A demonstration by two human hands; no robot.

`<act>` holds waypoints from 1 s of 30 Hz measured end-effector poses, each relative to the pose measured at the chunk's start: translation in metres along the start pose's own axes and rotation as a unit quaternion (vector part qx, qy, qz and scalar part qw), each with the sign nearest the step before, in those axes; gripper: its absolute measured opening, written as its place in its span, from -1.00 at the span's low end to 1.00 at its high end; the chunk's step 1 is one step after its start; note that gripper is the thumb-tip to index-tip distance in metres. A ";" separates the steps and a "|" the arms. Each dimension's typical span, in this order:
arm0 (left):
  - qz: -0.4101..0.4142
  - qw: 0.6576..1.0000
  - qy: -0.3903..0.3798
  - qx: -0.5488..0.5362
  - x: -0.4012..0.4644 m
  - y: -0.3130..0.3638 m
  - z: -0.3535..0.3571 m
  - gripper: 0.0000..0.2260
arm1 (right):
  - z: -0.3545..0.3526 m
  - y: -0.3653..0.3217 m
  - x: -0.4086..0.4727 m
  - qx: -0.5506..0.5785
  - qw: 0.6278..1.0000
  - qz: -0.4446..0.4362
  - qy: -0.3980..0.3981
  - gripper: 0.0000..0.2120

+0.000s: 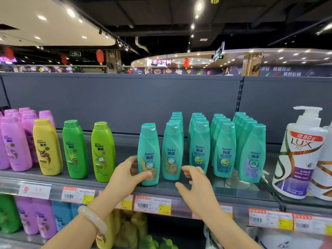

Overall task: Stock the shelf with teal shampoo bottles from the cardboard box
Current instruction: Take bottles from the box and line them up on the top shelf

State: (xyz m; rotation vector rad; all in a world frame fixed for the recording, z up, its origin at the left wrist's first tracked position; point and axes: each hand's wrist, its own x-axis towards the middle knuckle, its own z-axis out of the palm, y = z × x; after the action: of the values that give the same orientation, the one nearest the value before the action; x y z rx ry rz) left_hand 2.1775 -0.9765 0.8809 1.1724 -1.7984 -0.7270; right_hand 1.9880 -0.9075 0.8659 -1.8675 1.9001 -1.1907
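Observation:
Several teal shampoo bottles stand upright in rows on the grey shelf (197, 190). The leftmost teal bottle (149, 150) stands alone at the shelf's front edge. My left hand (125, 177) holds its lower part, thumb on the front label and fingers behind its left side. My right hand (195, 187) hovers with spread, relaxed fingers just below and in front of the second teal row (172, 150), holding nothing. The cardboard box is out of view.
Two green bottles (103, 151), a yellow one (47, 146) and several purple ones (16, 142) stand to the left on the same shelf. Large white LUX pump bottles (300, 155) stand at the right. Price tags (152, 204) line the shelf edge; more bottles fill the shelf below.

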 end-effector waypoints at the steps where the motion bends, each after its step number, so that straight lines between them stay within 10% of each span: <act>1: -0.003 1.000 -0.001 0.000 0.003 -0.001 0.000 -0.64 | 0.000 0.000 0.001 -0.002 1.000 0.000 0.002 -0.58; 16: -0.097 0.994 -0.013 -0.044 0.055 -0.008 0.017 -0.45 | 0.001 0.005 0.025 0.013 0.997 0.079 -0.002 -0.14; 30: -0.112 0.991 -0.064 -0.045 0.079 -0.017 0.016 -0.55 | 0.012 0.004 0.041 -0.014 0.991 0.131 -0.008 -0.33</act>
State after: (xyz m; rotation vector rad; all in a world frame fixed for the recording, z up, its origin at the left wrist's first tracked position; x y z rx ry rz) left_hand 2.1549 -1.0557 0.8860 1.3060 -1.7339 -1.0245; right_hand 1.9860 -0.9502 0.8702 -1.5737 2.0847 -1.0672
